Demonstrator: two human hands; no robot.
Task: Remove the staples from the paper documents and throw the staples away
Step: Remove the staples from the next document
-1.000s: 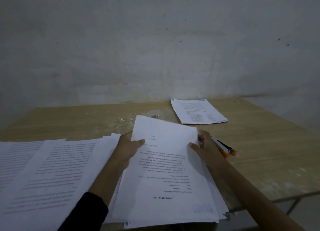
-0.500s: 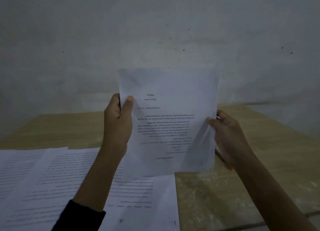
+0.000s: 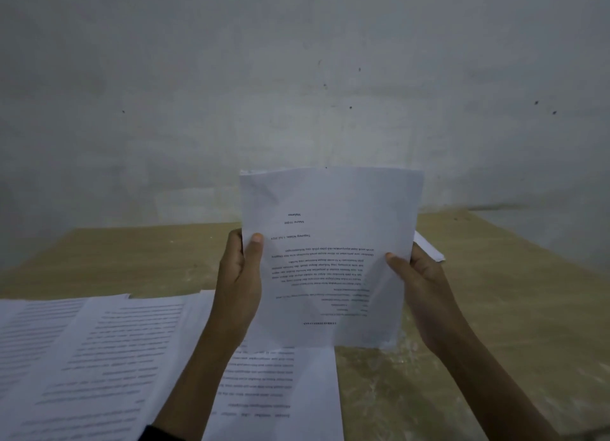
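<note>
left hand (image 3: 239,275) pinches the paper bundle (image 3: 330,259) at one side | right hand (image 3: 419,282) pinches the other | staple not seen | best: the person turns it, finds the stapled corner

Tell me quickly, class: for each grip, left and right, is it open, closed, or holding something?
Left grip: closed, holding the document by its left edge.
Right grip: closed, holding the same document by its right edge.

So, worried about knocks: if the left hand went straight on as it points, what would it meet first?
Likely nothing near: the left hand, gripping the white printed paper document, points up and away above the wooden table; only the grey wall lies beyond, depth unclear.
</note>
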